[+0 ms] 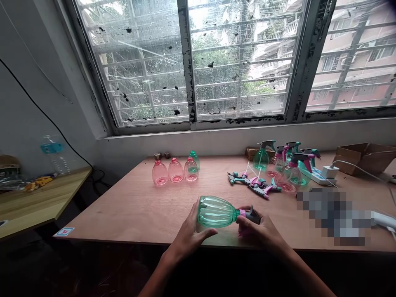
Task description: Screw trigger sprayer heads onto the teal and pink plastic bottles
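Observation:
A clear green bottle [218,212] lies sideways in the air over the front of the table, its neck pointing right. My left hand [189,232] cups the base end, with the thumb along the underside. At the neck, my right hand [264,230] has its fingers closed around a black and pink trigger spray head [253,215]. The pink collar meets the bottle's neck; how tightly it is screwed on cannot be seen. Beyond my hands, loose trigger spray heads [255,184] are piled up. Pink bottles [176,171] without heads stand to the left, with a green bottle [194,156] behind them.
Several bottles with spray heads [292,171] stand at the back right, near a white power strip [320,176] with a cable. A cardboard box [365,159] sits further right. A blurred-out object [337,216] lies near the right edge. Another table [46,202] is at left.

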A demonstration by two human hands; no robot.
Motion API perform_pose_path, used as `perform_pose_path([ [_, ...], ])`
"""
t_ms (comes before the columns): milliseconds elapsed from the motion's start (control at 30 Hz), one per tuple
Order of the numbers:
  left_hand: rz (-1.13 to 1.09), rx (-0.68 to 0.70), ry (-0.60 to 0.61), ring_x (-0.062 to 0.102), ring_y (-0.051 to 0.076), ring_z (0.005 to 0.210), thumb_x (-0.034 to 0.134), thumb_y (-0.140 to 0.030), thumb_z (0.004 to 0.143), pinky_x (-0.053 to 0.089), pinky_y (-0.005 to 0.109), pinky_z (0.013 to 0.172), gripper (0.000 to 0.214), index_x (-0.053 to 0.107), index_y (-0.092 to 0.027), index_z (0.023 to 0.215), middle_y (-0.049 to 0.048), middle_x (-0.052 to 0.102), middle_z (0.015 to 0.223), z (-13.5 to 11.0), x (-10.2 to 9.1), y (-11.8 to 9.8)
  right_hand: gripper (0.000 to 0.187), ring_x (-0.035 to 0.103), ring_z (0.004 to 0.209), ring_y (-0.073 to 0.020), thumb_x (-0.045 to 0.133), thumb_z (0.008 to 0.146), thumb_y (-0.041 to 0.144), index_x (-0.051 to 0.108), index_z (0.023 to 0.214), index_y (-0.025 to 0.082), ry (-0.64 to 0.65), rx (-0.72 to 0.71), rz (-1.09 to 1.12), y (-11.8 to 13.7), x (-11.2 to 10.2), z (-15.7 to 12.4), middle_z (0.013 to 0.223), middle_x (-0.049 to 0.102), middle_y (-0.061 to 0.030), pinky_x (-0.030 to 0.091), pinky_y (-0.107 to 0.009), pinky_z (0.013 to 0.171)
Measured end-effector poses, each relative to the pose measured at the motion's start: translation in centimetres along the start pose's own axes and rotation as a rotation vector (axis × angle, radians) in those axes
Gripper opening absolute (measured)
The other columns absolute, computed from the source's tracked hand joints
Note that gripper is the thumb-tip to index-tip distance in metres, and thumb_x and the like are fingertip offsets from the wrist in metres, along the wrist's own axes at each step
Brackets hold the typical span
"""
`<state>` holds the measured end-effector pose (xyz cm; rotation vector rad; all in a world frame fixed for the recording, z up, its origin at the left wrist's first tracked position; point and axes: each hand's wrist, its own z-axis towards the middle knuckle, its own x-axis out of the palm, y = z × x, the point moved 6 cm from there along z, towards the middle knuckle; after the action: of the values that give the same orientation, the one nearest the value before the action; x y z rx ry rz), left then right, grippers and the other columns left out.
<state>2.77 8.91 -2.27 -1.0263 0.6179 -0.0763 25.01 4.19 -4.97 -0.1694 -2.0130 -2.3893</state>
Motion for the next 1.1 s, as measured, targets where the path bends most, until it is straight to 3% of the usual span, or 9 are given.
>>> perform_pose_path([
  [100, 0.001, -0.001, 0.001, 0.031, 0.034, 0.145, 0.071, -0.042, 0.085, 0.025, 0.049, 0.120, 0.084, 0.027, -0.024, 0.154, 0.0124, 0.034, 0.158, 0.08, -0.16, -0.39, 0.043, 0.068, 0.059, -0.0202, 0.079, 0.078, 0.049, 0.064, 0.101, 0.017, 0.010, -0.002, 0.018, 0.20, 0.18, -0.14, 0.067, 0.071, -0.0011, 0.056, -0.030, 0.059],
  [300, -0.051, -0.030, 0.059, 0.039, 0.029, 0.142, 0.074, -0.036, 0.084, 0.028, 0.047, 0.119, 0.103, 0.002, -0.031, 0.156, 0.0118, 0.033, 0.158, -0.17, 0.62, -0.03, 0.046, 0.067, 0.060, -0.0200, 0.080, 0.076, 0.051, 0.062, 0.101, 0.017, -0.027, 0.008, 0.146, 0.09, 0.10, 0.03, 0.069, 0.070, -0.0010, 0.059, -0.033, 0.061],
  [433, -0.067, -0.053, 0.059, 0.043, 0.032, 0.139, 0.078, -0.036, 0.080, 0.034, 0.046, 0.116, 0.114, -0.005, -0.026, 0.156, 0.0156, 0.035, 0.156, -0.32, 0.61, 0.37, 0.046, 0.067, 0.060, -0.0203, 0.079, 0.077, 0.052, 0.062, 0.102, 0.017, -0.022, -0.007, 0.109, 0.14, 0.12, 0.08, 0.069, 0.070, -0.0009, 0.058, -0.033, 0.061],
  [633, -0.013, -0.047, 0.011, 0.029, 0.036, 0.146, 0.076, -0.040, 0.081, 0.025, 0.051, 0.120, 0.100, 0.012, -0.024, 0.157, 0.0147, 0.032, 0.158, -0.20, 0.03, 0.25, 0.045, 0.068, 0.060, -0.0211, 0.078, 0.078, 0.052, 0.062, 0.101, 0.017, -0.036, -0.025, 0.018, 0.33, 0.06, 0.00, 0.067, 0.072, -0.0021, 0.055, -0.031, 0.060],
  [800, -0.076, -0.018, 0.052, 0.042, 0.030, 0.140, 0.074, -0.033, 0.084, 0.033, 0.049, 0.117, 0.102, 0.001, -0.035, 0.156, 0.0100, 0.030, 0.159, -0.20, 0.57, 0.05, 0.049, 0.069, 0.060, -0.0221, 0.079, 0.075, 0.055, 0.060, 0.101, 0.018, -0.037, 0.019, 0.073, -0.04, 0.02, 0.10, 0.066, 0.071, -0.0016, 0.056, -0.033, 0.059],
  [900, -0.065, -0.010, 0.044, 0.041, 0.031, 0.140, 0.078, -0.032, 0.080, 0.034, 0.049, 0.116, 0.110, -0.001, -0.032, 0.156, 0.0124, 0.027, 0.160, -0.27, 0.58, 0.02, 0.050, 0.069, 0.060, -0.0224, 0.079, 0.075, 0.056, 0.060, 0.101, 0.018, -0.033, 0.013, 0.043, 0.03, 0.06, 0.08, 0.067, 0.071, -0.0015, 0.055, -0.033, 0.059],
  [1100, 0.052, 0.003, -0.018, 0.027, 0.033, 0.147, 0.077, -0.038, 0.080, 0.024, 0.050, 0.121, 0.097, 0.017, -0.027, 0.155, 0.0125, 0.031, 0.159, -0.28, 0.00, -0.17, 0.050, 0.068, 0.057, -0.0209, 0.080, 0.074, 0.054, 0.061, 0.101, 0.018, 0.007, 0.025, 0.071, -0.20, 0.40, 0.14, 0.065, 0.071, -0.0009, 0.055, -0.030, 0.055],
])
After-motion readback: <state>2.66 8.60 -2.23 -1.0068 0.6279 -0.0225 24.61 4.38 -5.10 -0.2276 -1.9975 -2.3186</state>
